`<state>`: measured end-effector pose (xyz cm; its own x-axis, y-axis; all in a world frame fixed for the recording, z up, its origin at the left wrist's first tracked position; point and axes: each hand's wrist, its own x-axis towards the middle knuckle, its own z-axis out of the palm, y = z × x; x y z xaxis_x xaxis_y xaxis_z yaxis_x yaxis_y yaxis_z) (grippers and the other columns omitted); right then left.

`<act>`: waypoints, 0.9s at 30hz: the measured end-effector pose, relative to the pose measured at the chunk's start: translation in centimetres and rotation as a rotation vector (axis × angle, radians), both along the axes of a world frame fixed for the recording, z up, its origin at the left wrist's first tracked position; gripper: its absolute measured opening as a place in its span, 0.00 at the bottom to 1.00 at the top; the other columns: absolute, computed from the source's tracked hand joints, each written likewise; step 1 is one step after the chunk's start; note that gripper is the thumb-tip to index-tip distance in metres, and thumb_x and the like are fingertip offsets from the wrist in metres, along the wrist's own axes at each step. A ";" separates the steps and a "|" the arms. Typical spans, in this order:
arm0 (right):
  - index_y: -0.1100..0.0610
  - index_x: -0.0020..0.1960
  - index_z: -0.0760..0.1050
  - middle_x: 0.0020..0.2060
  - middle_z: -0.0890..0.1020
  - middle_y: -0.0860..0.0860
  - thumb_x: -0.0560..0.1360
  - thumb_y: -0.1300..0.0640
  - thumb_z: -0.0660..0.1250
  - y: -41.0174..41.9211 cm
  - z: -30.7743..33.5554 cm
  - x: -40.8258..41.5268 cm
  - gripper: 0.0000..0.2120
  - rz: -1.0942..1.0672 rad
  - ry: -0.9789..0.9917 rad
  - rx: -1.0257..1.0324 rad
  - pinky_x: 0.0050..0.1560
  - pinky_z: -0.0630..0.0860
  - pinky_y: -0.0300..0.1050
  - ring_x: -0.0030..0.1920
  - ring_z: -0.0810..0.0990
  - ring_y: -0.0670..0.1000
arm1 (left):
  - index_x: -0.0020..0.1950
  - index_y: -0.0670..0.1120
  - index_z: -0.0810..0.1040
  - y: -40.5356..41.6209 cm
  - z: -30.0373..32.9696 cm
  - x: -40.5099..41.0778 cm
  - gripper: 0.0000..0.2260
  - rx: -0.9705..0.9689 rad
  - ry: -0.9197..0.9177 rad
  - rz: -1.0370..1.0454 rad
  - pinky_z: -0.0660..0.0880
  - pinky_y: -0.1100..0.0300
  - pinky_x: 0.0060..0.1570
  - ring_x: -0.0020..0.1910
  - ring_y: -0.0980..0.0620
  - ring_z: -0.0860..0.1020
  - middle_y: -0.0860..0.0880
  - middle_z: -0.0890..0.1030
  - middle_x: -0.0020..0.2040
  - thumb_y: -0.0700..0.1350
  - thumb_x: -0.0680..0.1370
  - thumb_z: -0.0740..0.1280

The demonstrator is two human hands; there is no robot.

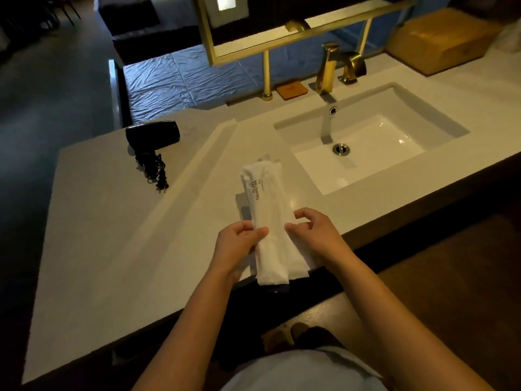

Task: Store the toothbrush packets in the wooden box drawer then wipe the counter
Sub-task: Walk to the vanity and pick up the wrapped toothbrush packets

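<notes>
Toothbrush packets gathered in both hands, over the front edge of the counter.

The white toothbrush packets [266, 221] are bunched in a stack, long axis running straight away from the person toward the sink [366, 142], near ends hanging past the counter [112, 235] edge. The left hand [236, 246] pinches the stack at its left side, thumb on top; the right hand [313, 232] holds the right side, fingers loosely curled. Both hands sit equally near. The wooden box [439, 40], I'd say the target, sits far right at the back, well apart, with the sink and gold faucet [327, 69] between. A black hair dryer [152, 135] lies off left, clear of that path. No cloth in sight yet.
</notes>
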<state>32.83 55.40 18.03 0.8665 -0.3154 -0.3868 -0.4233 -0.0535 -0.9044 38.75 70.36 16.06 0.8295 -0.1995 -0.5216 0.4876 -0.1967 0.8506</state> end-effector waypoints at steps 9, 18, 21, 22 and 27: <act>0.57 0.51 0.74 0.38 0.80 0.47 0.74 0.61 0.65 -5.7 -1.9 -11.0 0.06 -0.280 0.098 -0.138 0.41 0.76 0.41 0.40 0.80 0.46 | 0.45 0.45 0.77 -4.5 -0.9 -4.6 0.05 0.113 -0.036 -0.318 0.78 0.59 0.41 0.43 0.50 0.82 0.47 0.83 0.45 0.40 0.72 0.70; 0.62 0.52 0.72 0.48 0.76 0.56 0.75 0.65 0.65 -10.9 -9.4 -29.0 0.07 -0.595 0.364 -0.021 0.49 0.72 0.46 0.49 0.74 0.53 | 0.46 0.46 0.77 -11.8 -4.9 -13.0 0.06 0.282 -0.176 -0.791 0.73 0.64 0.41 0.44 0.55 0.79 0.50 0.81 0.43 0.42 0.72 0.71; 0.58 0.51 0.71 0.54 0.77 0.59 0.74 0.63 0.66 -11.6 -12.3 -35.4 0.07 -0.734 0.475 0.063 0.51 0.73 0.50 0.50 0.74 0.54 | 0.49 0.44 0.77 -13.9 -7.2 -15.9 0.08 0.408 -0.194 -0.895 0.71 0.64 0.38 0.39 0.55 0.76 0.51 0.78 0.38 0.43 0.72 0.72; 0.58 0.51 0.70 0.55 0.77 0.59 0.75 0.62 0.66 -11.9 -12.9 -37.5 0.07 -0.772 0.498 0.081 0.52 0.74 0.51 0.50 0.75 0.55 | 0.49 0.43 0.77 -14.6 -8.0 -17.0 0.09 0.443 -0.203 -0.924 0.70 0.64 0.38 0.37 0.55 0.75 0.51 0.76 0.37 0.43 0.72 0.72; 0.57 0.51 0.70 0.57 0.77 0.60 0.75 0.61 0.66 -14.7 -13.9 -44.4 0.06 -0.898 0.572 0.102 0.54 0.74 0.53 0.52 0.76 0.57 | 0.41 0.48 0.74 -16.9 -11.2 -21.7 0.08 0.610 -0.256 -0.951 0.69 0.57 0.39 0.40 0.49 0.74 0.48 0.76 0.39 0.42 0.70 0.73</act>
